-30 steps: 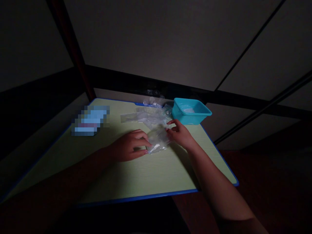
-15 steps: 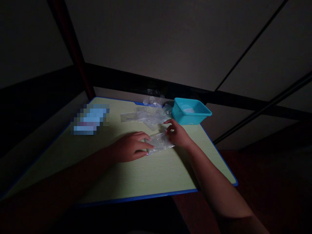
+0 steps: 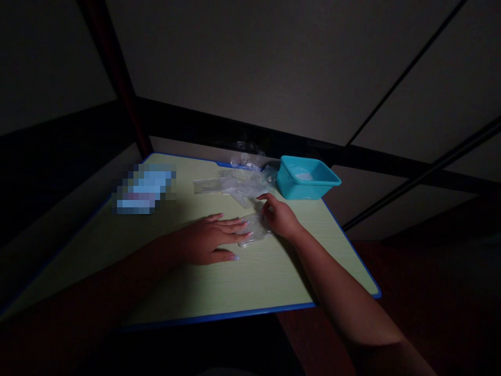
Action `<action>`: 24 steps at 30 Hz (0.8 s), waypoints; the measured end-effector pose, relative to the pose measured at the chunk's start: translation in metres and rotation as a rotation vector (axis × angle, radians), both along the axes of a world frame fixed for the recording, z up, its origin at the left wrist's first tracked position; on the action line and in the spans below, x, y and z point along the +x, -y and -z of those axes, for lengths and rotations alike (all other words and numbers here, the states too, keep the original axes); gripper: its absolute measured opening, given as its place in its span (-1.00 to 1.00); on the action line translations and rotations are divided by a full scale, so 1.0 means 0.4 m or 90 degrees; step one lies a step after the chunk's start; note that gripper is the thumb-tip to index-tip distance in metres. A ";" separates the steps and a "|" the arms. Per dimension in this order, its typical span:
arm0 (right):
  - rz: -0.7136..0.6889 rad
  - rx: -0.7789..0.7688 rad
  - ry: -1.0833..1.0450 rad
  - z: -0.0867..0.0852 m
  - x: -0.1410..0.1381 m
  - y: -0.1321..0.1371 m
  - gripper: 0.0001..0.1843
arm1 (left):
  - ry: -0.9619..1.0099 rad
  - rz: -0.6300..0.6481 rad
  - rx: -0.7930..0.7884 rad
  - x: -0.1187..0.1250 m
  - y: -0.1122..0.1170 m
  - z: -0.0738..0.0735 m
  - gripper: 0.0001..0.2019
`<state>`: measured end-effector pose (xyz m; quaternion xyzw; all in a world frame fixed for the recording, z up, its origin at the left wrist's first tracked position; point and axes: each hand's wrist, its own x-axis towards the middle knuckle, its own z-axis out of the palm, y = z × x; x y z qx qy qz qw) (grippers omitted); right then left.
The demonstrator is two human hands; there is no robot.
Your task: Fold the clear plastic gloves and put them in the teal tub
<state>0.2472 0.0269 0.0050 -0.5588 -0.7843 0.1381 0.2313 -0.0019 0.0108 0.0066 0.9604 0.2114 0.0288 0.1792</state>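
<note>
A clear plastic bag (image 3: pixel 253 230) lies on the tabletop between my hands. My left hand (image 3: pixel 207 240) rests palm down with its fingers spread, the fingertips over the bag's left end. At the other end, my right hand (image 3: pixel 282 218) has its index finger held out and its other fingers curled in at the bag's right part. The exact grip of those curled fingers is partly hidden. Just beyond the hands is a loose pile of clear plastic bags (image 3: pixel 238 185).
A turquoise plastic basket (image 3: pixel 299 189) stands at the table's far right, with something clear and whitish inside. A blurred-out bluish rectangular thing (image 3: pixel 146 190) lies at the left. The pale green table (image 3: pixel 188 297) has a blue edge, and a wall panel (image 3: pixel 235 68) rises behind it.
My left hand has flattened and its fingers have spread wider. My right hand has shifted slightly left, and less of the bag shows between the hands.
</note>
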 end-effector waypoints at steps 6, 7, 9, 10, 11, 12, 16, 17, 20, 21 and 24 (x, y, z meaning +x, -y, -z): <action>0.009 0.006 0.028 0.009 -0.001 -0.004 -0.60 | -0.022 0.007 0.021 0.001 0.003 0.006 -0.49; 0.011 0.008 0.027 0.010 0.000 -0.005 -0.61 | -0.029 0.008 0.027 0.001 0.004 0.007 -0.49; 0.015 0.012 0.023 0.012 0.001 -0.008 -0.63 | -0.041 0.010 0.037 0.000 0.006 0.008 -0.49; 0.019 0.012 0.021 0.012 0.001 -0.009 -0.64 | -0.045 0.011 0.040 0.000 0.007 0.007 -0.48; 0.022 0.012 0.018 0.012 0.002 -0.010 -0.65 | -0.047 0.012 0.042 -0.001 0.009 0.007 -0.48; 0.027 0.013 0.016 0.011 0.002 -0.011 -0.66 | -0.047 0.012 0.043 -0.001 0.010 0.006 -0.49; 0.053 0.012 0.014 0.011 0.004 -0.014 -0.68 | -0.050 0.000 0.042 0.002 0.016 -0.003 -0.51; 0.062 0.010 0.016 0.012 0.005 -0.015 -0.68 | -0.055 -0.002 0.042 0.003 0.018 -0.005 -0.51; 0.097 0.007 0.036 0.012 0.004 -0.015 -0.68 | -0.067 -0.005 0.048 0.007 0.020 -0.005 -0.49; 0.107 0.007 0.046 0.012 0.004 -0.015 -0.68 | -0.067 -0.007 0.051 0.008 0.021 -0.004 -0.47; 0.126 0.017 0.073 0.011 0.007 -0.016 -0.68 | -0.045 -0.016 0.051 0.010 0.022 0.003 -0.41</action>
